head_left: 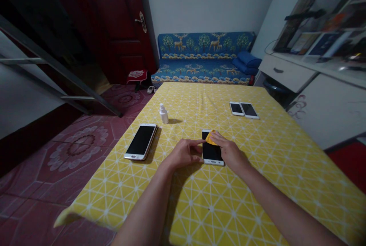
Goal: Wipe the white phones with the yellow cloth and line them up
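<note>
Head view: the fingers (217, 135) of the right hand (230, 151) are held together, pressing a yellow cloth (211, 138) onto the upper screen of a white smartphone (212, 152). The fingers (196, 143) of the left hand (183, 154) are slightly spread, with the tips at that phone's left edge. It is laid flat on a yellow patterned tablecloth (228, 200). Another white smartphone (141, 141) is placed to the left, near a white dropper bottle (163, 114); two more phones (244, 109) are set side by side beyond.

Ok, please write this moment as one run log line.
left hand: fingertips on white smartphone edge | right hand: on yellow cloth over its screen | three other phones
</note>
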A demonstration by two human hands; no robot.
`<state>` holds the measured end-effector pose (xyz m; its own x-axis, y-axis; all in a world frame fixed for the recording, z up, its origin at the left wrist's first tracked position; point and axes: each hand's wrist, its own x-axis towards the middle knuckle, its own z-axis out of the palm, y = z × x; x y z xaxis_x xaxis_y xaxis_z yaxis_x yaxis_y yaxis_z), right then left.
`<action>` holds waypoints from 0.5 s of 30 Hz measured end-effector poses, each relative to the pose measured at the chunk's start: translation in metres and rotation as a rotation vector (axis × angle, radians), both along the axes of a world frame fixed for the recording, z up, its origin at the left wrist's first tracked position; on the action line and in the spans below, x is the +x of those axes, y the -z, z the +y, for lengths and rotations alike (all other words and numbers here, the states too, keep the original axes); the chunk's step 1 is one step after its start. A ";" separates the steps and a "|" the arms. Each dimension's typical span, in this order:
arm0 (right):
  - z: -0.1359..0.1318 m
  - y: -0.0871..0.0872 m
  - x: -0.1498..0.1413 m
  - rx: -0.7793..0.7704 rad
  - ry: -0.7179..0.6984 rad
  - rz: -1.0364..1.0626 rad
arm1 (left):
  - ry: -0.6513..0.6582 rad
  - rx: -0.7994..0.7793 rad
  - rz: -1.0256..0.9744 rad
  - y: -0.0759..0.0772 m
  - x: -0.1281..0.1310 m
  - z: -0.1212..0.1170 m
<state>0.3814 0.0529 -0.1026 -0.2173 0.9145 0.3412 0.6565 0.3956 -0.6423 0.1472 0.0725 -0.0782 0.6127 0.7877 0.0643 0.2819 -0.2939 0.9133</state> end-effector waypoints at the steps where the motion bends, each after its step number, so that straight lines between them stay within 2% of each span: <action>1: 0.004 0.000 -0.001 -0.001 -0.019 0.008 | 0.005 0.005 0.002 0.000 0.001 -0.001; 3: 0.010 0.000 -0.003 -0.001 -0.048 0.017 | 0.000 0.070 0.030 0.000 0.005 -0.002; 8: 0.015 -0.004 -0.008 -0.010 -0.070 0.000 | -0.061 0.377 0.059 0.004 0.013 -0.003; 11: 0.012 -0.006 -0.009 -0.015 -0.070 -0.022 | -0.033 0.425 0.066 0.008 0.015 -0.004; 15: -0.003 -0.008 -0.006 -0.029 -0.065 -0.063 | -0.059 0.418 0.110 0.010 0.015 -0.005</action>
<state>0.3750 0.0501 -0.0948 -0.2964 0.9072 0.2987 0.6694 0.4204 -0.6126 0.1627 0.0676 -0.0882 0.5888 0.7413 0.3223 0.3977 -0.6128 0.6828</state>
